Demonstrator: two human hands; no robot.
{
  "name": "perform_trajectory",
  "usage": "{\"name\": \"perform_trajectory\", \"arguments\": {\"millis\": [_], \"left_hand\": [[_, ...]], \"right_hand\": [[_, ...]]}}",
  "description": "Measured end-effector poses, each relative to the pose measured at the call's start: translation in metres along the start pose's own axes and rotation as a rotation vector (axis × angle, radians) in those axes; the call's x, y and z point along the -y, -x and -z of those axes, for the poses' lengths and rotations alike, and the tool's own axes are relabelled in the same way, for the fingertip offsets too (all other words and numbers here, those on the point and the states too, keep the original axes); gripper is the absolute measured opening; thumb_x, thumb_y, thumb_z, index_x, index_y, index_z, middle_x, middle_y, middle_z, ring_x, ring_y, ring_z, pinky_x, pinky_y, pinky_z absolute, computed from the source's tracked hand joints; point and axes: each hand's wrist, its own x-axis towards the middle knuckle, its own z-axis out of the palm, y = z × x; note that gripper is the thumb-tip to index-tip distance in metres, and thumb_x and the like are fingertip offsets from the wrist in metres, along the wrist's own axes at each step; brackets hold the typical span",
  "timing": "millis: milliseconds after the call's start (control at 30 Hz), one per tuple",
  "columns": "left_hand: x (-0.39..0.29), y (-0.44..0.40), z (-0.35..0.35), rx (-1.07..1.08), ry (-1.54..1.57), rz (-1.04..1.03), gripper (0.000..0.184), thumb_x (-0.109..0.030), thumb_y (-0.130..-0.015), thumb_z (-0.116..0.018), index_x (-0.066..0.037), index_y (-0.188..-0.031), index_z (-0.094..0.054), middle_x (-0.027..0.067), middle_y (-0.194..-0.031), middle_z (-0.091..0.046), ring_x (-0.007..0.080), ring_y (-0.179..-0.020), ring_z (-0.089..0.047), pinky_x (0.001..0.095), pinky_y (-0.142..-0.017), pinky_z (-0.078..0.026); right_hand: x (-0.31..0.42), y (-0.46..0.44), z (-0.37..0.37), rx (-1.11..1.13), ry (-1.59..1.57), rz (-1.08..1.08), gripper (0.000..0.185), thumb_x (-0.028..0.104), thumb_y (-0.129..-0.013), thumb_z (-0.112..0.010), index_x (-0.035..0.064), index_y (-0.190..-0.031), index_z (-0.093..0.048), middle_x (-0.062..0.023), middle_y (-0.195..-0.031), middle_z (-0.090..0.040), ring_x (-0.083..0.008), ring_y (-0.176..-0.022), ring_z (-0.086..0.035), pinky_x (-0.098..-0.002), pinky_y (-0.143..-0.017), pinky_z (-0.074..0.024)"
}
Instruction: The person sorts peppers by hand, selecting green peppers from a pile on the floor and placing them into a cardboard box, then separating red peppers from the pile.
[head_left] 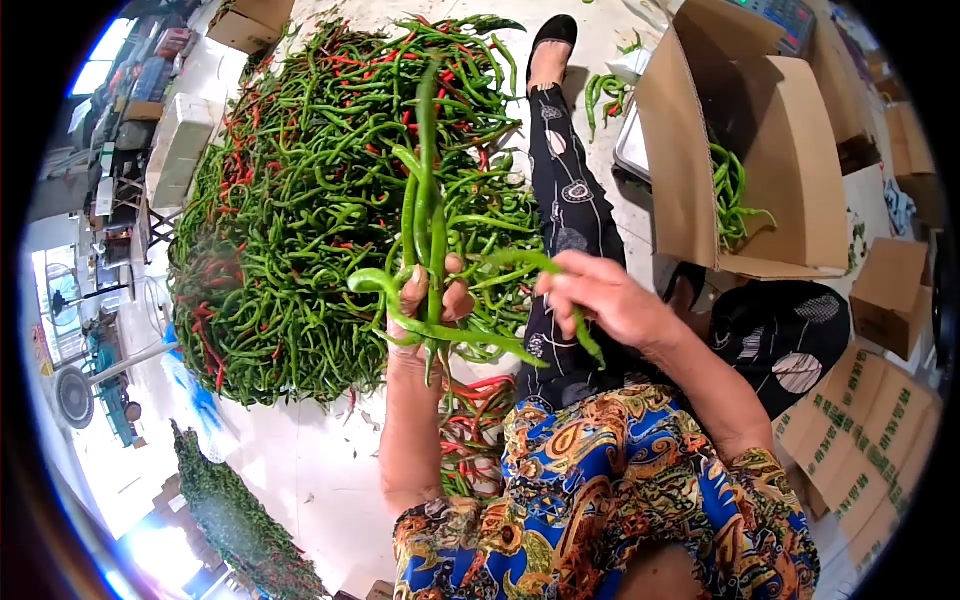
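Observation:
My left hand (pixel 408 325) is closed around several long green chili peppers (pixel 422 210). Most of them point upward, while one curved pepper (pixel 455 333) lies across the front of the fingers. To its right, my right hand (pixel 612 295) pinches a green chili pepper (pixel 588 340) that hangs down from the fingertips. A second green pepper (pixel 515 258) reaches left from the same fingers; whether it is a separate pepper I cannot tell. Behind both hands spreads a large heap of green and red chili peppers (pixel 310 210) on the floor.
An open cardboard box (pixel 685 150) with some green peppers (pixel 730 190) stands at right. Mostly red peppers (pixel 472 425) lie beside my lap. Another pepper heap (pixel 235 515) is at lower left. Flattened cartons (pixel 860 440) lie at lower right; a fan (pixel 73 396) stands far left.

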Motion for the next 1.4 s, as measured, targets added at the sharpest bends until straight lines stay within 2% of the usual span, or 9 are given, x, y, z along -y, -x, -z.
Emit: {"name": "perform_trajectory", "arguments": {"millis": [333, 467, 567, 700, 800, 1067, 1267, 1367, 1400], "left_hand": [[0.045, -0.004, -0.002, -0.030, 0.065, 0.115, 0.043, -0.014, -0.086, -0.067, -0.008, -0.124, -0.047, 0.0134, -0.099, -0.061, 0.0150, -0.063, -0.056, 0.0268, -0.048, -0.045], [0.070, -0.004, -0.036, -0.101, -0.140, 0.108, 0.058, -0.011, -0.084, -0.066, -0.009, -0.136, -0.041, 0.0168, -0.099, -0.064, 0.0187, -0.061, -0.061, 0.0266, -0.052, -0.051], [0.088, -0.008, -0.061, -0.106, -0.281, 0.123, 0.060, -0.014, -0.085, -0.067, -0.008, -0.138, -0.038, 0.0155, -0.098, -0.064, 0.0169, -0.066, -0.061, 0.0255, -0.058, -0.052], [0.113, -0.021, -0.077, -0.134, -0.179, 0.117, 0.042, -0.011, -0.088, -0.062, -0.007, -0.126, -0.044, 0.0137, -0.095, -0.064, 0.0176, -0.065, -0.061, 0.0286, -0.056, -0.053], [0.125, -0.024, -0.079, -0.093, -0.338, 0.068, 0.049, -0.018, -0.089, -0.065, -0.006, -0.130, -0.043, 0.0121, -0.099, -0.062, 0.0135, -0.071, -0.059, 0.0255, -0.062, -0.052], [0.142, -0.014, -0.069, -0.095, -0.319, 0.276, 0.057, -0.013, -0.086, -0.064, -0.007, -0.138, -0.040, 0.0153, -0.103, -0.063, 0.0153, -0.070, -0.060, 0.0258, -0.062, -0.052], [0.166, -0.011, -0.049, -0.148, -0.326, 0.343, 0.053, -0.020, -0.093, -0.057, 0.002, -0.137, -0.038, 0.0234, -0.127, -0.053, 0.0299, -0.109, -0.060, 0.0353, -0.087, -0.054], [0.162, -0.010, -0.047, -0.097, -0.057, 0.428, 0.044, -0.009, -0.092, -0.058, 0.002, -0.132, -0.043, 0.0218, -0.124, -0.056, 0.0285, -0.108, -0.061, 0.0346, -0.089, -0.053], [0.162, -0.007, -0.046, -0.088, -0.003, 0.448, 0.042, -0.009, -0.091, -0.060, -0.001, -0.129, -0.045, 0.0230, -0.123, -0.056, 0.0288, -0.106, -0.061, 0.0355, -0.087, -0.054]], "right_hand": [[0.009, 0.023, 0.018, -0.235, -0.377, 0.156, 0.023, 0.015, -0.093, -0.059, 0.0013, -0.111, -0.055, -0.0033, -0.090, -0.060, -0.0083, -0.072, -0.053, -0.0196, -0.067, -0.0434], [0.017, 0.002, 0.004, -0.387, -0.302, 0.258, 0.029, 0.013, -0.086, -0.068, 0.0034, -0.111, -0.056, 0.0022, -0.093, -0.059, -0.0025, -0.072, -0.047, -0.0171, -0.060, -0.0342], [0.028, -0.003, -0.002, -0.484, -0.160, 0.363, 0.024, 0.011, -0.086, -0.068, 0.0020, -0.106, -0.058, 0.0014, -0.087, -0.061, -0.0032, -0.067, -0.052, -0.0181, -0.059, -0.0417], [0.024, -0.008, 0.007, -0.610, -0.067, 0.476, 0.017, 0.013, -0.086, -0.069, 0.0018, -0.095, -0.061, 0.0000, -0.079, -0.060, -0.0049, -0.066, -0.054, -0.0186, -0.056, -0.0434], [0.036, 0.006, 0.015, -0.523, -0.004, 0.218, 0.017, 0.012, -0.086, -0.068, 0.0001, -0.095, -0.062, -0.0012, -0.077, -0.061, -0.0058, -0.063, -0.054, -0.0198, -0.057, -0.0458], [0.048, 0.038, 0.045, -0.747, 0.110, 0.525, 0.021, 0.022, -0.097, -0.049, 0.0056, -0.110, -0.050, -0.0079, -0.101, -0.061, -0.0159, -0.084, -0.060, -0.0315, -0.082, -0.0460], [0.035, 0.073, 0.008, -0.790, 0.143, 0.589, 0.017, 0.015, -0.099, -0.045, 0.0027, -0.111, -0.046, -0.0052, -0.086, -0.052, -0.0106, -0.068, -0.051, -0.0261, -0.065, -0.0452], [0.036, 0.088, 0.004, -0.835, 0.136, 0.664, 0.013, 0.010, -0.093, -0.055, 0.0037, -0.103, -0.051, 0.0004, -0.077, -0.049, -0.0065, -0.058, -0.045, -0.0205, -0.057, -0.0405], [0.040, 0.099, 0.007, -0.818, 0.209, 0.457, 0.010, 0.009, -0.092, -0.058, 0.0036, -0.099, -0.053, 0.0014, -0.076, -0.051, -0.0051, -0.061, -0.046, -0.0203, -0.058, -0.0403]]}}
